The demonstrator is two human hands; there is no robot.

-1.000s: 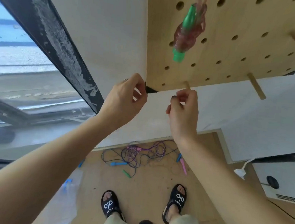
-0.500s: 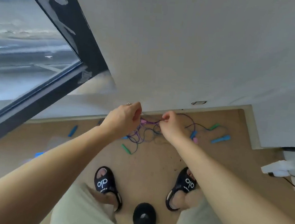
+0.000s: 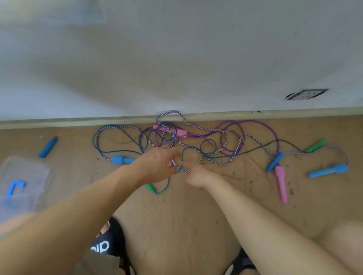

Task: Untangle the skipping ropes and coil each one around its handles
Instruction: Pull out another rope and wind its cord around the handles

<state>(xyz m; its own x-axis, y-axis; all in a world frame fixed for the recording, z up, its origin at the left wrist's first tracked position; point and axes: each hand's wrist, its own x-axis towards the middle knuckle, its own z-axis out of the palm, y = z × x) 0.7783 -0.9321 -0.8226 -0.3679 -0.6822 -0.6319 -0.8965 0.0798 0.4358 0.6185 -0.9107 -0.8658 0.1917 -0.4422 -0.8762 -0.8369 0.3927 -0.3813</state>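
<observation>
A tangle of skipping ropes (image 3: 197, 143) lies on the wooden floor against the wall: a purple-and-white striped rope (image 3: 224, 138), a purple one (image 3: 262, 123) and a dark teal one (image 3: 120, 132). Loose handles lie around it: pink (image 3: 170, 131), pink (image 3: 281, 182), blue (image 3: 122, 159), blue (image 3: 275, 162), blue (image 3: 327, 170), green (image 3: 315, 145), green (image 3: 150, 188). My left hand (image 3: 156, 165) reaches into the near edge of the tangle, fingers stretched over the striped rope. My right hand (image 3: 197, 175) is beside it, one finger touching the ropes; motion blur hides its grip.
Another blue handle (image 3: 48, 147) lies apart at the left. A clear plastic bag (image 3: 20, 185) with blue parts sits at the near left. The white wall (image 3: 183, 50) has a socket (image 3: 305, 94) low down. My sandalled feet (image 3: 107, 240) stand near the bottom edge.
My view dropped from the pegboard to the floor. Both hands came down from the pegboard and now touch the tangle.
</observation>
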